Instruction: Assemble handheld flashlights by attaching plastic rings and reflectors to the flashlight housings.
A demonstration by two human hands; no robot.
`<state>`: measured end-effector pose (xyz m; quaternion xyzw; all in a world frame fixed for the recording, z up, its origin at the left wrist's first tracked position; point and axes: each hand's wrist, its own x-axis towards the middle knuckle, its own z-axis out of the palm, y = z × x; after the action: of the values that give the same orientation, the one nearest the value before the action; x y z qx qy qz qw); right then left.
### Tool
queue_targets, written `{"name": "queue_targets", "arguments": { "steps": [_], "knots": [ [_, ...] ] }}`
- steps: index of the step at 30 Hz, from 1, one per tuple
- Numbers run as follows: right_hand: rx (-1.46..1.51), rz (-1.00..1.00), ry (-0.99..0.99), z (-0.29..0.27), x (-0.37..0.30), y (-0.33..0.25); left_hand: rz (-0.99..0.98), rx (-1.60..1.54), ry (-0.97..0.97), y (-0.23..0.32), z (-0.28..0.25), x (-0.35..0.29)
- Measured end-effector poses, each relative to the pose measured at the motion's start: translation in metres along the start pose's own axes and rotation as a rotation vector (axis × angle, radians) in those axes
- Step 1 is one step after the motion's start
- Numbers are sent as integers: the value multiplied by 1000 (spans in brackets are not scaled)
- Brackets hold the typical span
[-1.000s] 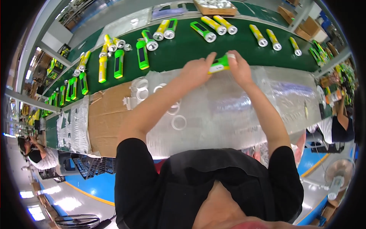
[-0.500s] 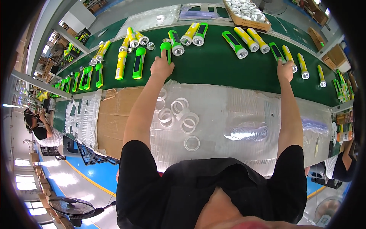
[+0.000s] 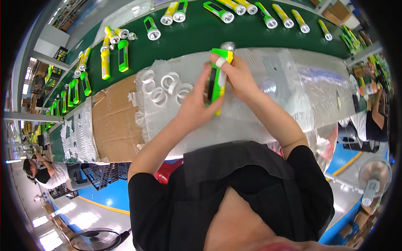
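A green and yellow flashlight (image 3: 218, 88) with a dark panel is held upright between my two hands, above the sheet-covered front of the bench. My left hand (image 3: 194, 104) is closed round its lower body. At the upper end my right hand (image 3: 239, 77) grips it, a white band (image 3: 220, 62) round the thumb. A silvery, round reflector-like part (image 3: 228, 46) shows just beyond the right fingers; whether it is joined to the flashlight I cannot tell. Several white rings (image 3: 169, 81) lie on the sheet left of my hands.
Green and yellow flashlights (image 3: 289, 21) stand in a row along the green bench top (image 3: 184, 44), with more at the left (image 3: 105, 65). Brown cardboard (image 3: 115, 121) covers the bench's left front. Clear discs (image 3: 268, 85) lie beyond my right forearm. Another person (image 3: 46, 171) sits far left.
My left hand has brought a flashlight back from the row toward me. My right hand has let go of a green flashlight at the right and joined the left. The view has shifted.
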<state>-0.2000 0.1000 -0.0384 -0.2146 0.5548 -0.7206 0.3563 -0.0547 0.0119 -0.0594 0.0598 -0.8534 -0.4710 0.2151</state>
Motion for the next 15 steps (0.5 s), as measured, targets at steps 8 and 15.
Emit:
{"name": "queue_targets", "arguments": {
  "steps": [8,15],
  "knots": [
    [115,39,-316,-18,-100,20,302,-15,179,-3,1,13],
    [-4,87,-474,-9,-132,16,165,-488,48,24,8,-7]
  ]
}}
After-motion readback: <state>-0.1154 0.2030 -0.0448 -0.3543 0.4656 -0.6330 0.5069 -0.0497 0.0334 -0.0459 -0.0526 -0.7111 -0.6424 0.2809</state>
